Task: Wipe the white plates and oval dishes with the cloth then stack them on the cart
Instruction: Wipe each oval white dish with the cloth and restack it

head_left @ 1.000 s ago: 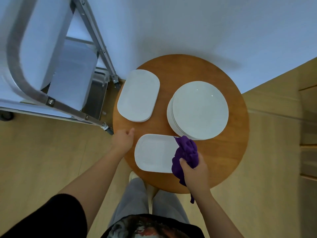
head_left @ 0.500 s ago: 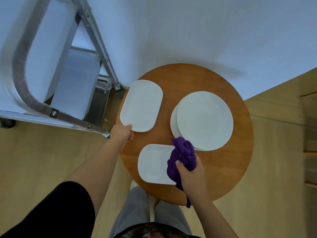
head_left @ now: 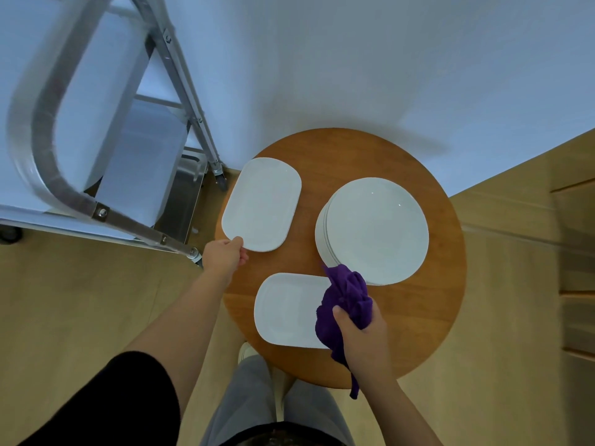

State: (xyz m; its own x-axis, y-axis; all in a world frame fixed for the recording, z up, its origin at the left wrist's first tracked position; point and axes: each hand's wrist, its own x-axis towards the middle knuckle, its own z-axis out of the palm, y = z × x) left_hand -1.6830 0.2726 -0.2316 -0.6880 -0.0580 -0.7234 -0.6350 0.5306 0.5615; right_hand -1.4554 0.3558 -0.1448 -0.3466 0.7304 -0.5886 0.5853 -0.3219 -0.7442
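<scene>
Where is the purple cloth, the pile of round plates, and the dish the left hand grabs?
purple cloth (head_left: 349,296), head view, on its bunched middle.
pile of round plates (head_left: 376,228), head view, middle of the top plate.
oval dish (head_left: 262,204), head view, its flat centre.

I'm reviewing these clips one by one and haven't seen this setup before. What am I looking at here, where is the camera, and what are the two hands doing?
There is no machine here: a person wears a wide-angle camera on the head, looking down at their own arms and legs. In front stands a round wooden table bearing a stack of round white plates and two white oval dishes. The left hand pinches the near edge of the far oval dish. The right hand grips a bunched purple cloth over the right end of the near oval dish. The metal cart stands to the left, beside the table.
</scene>
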